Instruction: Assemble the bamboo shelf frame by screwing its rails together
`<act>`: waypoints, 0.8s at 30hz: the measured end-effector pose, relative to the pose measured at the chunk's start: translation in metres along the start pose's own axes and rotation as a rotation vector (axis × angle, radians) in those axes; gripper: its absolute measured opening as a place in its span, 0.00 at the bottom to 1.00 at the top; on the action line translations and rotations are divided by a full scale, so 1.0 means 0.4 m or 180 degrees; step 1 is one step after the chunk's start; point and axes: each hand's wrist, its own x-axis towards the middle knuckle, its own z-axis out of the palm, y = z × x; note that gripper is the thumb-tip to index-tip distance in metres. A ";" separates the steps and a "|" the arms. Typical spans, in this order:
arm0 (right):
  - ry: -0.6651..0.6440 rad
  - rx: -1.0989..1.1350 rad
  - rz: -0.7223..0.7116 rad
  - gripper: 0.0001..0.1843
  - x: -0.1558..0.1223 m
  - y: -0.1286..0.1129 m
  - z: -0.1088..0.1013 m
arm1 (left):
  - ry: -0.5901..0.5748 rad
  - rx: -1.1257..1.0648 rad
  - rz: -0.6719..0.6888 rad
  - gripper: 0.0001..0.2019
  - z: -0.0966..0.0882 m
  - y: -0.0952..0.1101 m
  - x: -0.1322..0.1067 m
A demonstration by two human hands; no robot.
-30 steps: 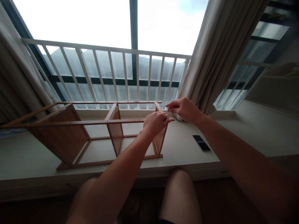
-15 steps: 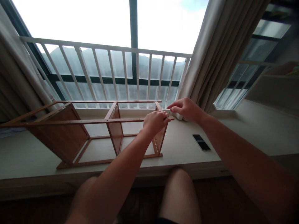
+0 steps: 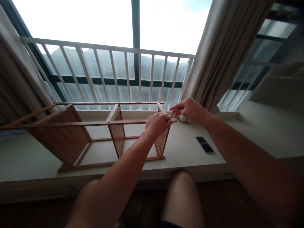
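Observation:
A wooden shelf frame [image 3: 71, 136] lies on its side on the white window ledge [image 3: 185, 148], with thin rails and several brown panels. My left hand [image 3: 158, 124] is closed on the near top rail at the frame's right end. My right hand [image 3: 188, 110] hovers just right of it, its fingers pinched on a small thin metal tool [image 3: 171, 115] at the rail's corner. Both forearms reach forward over my bare knees.
A dark phone [image 3: 205, 145] lies flat on the ledge, right of the frame. A white railing [image 3: 106, 76] and window stand behind the ledge. Beige curtains [image 3: 218, 57] hang at right and left. A white shelf unit [image 3: 280, 88] stands at far right.
My right hand has moved slightly left and closer to the rail corner, its fingers tightening into a pinch. My left hand and the frame stay still.

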 end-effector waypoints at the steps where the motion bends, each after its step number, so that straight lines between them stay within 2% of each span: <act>1: -0.0004 0.0014 0.0008 0.21 0.002 -0.001 -0.001 | -0.0003 0.0007 -0.0014 0.18 0.000 0.000 0.000; 6: -0.0035 -0.0070 0.0023 0.23 0.009 -0.001 -0.004 | -0.0006 0.0002 0.0024 0.19 -0.001 0.000 0.001; 17: 0.0075 -0.0554 -0.0253 0.12 0.013 0.003 0.003 | 0.0100 -0.0070 -0.0003 0.19 -0.004 0.006 -0.002; 24: -0.0160 -0.0676 -0.0283 0.19 0.009 0.001 -0.008 | 0.0029 -0.0074 -0.0197 0.20 -0.001 0.009 0.002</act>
